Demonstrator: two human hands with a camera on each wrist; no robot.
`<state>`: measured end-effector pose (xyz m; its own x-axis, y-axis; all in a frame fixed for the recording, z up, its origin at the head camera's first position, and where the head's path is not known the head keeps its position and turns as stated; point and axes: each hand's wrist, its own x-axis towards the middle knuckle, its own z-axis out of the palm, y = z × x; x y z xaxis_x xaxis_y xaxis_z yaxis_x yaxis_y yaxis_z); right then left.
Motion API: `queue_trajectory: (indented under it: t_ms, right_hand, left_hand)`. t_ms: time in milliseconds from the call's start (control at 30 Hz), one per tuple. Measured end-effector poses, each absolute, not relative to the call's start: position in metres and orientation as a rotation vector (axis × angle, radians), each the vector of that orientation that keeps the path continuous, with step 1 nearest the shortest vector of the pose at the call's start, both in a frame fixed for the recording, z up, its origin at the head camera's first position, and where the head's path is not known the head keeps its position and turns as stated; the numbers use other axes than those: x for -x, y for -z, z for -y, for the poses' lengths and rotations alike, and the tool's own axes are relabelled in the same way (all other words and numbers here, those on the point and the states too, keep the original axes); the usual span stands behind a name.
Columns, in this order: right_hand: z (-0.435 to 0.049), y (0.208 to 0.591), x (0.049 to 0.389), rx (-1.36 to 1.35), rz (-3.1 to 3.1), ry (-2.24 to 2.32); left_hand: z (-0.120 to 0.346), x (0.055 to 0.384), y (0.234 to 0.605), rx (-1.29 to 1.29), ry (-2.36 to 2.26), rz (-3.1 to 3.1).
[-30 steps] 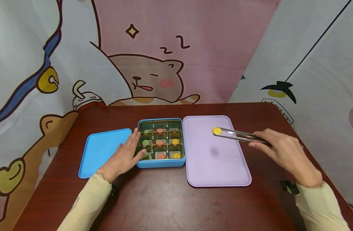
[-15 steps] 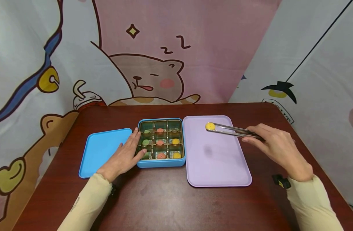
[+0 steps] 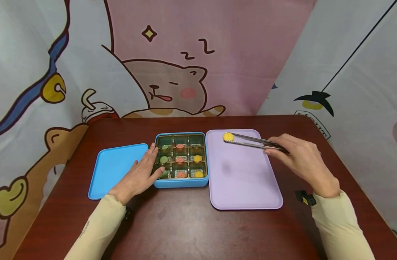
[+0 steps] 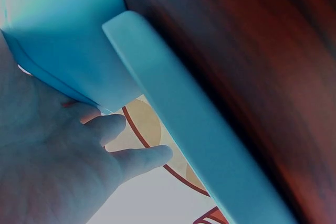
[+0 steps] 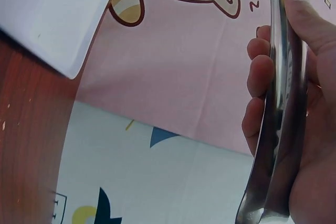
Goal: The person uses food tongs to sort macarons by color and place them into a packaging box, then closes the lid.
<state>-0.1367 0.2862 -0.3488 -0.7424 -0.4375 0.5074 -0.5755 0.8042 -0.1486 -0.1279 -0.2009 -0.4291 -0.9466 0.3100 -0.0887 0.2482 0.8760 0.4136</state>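
My right hand [image 3: 299, 159] grips metal tongs [image 3: 253, 140], which pinch a round yellow piece [image 3: 228, 137] over the upper left of the lilac tray [image 3: 247, 187]. In the right wrist view, thumb and fingers wrap around the tongs [image 5: 278, 103]. My left hand [image 3: 138, 177] rests with straight fingers on the left rim of a blue box [image 3: 182, 184]. Inside that box, a nine-compartment insert holds green pieces [image 3: 164, 160] at left, orange pieces [image 3: 180, 160] in the middle and two yellow pieces [image 3: 197, 159] at right. The far right compartment shows no piece.
A blue lid [image 3: 114, 168] lies left of the box, partly behind my left hand. The lilac tray stands right beside the box. All of it is on a dark wooden table [image 3: 185, 224], with a cartoon-printed cloth [image 3: 244, 54] behind.
My right hand has moved left and slightly away from me, carrying the tongs and the yellow piece across the tray toward the box. The left hand has stayed in place.
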Motion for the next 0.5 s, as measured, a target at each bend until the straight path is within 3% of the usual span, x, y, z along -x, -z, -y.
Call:
queue_trajectory:
  t_ms: [500]
  right_hand:
    - [-0.254,0.347,0.157,-0.850,2.473,-0.422]
  left_hand:
    - [0.201,0.128,0.428,-0.432,-0.590,-2.904]
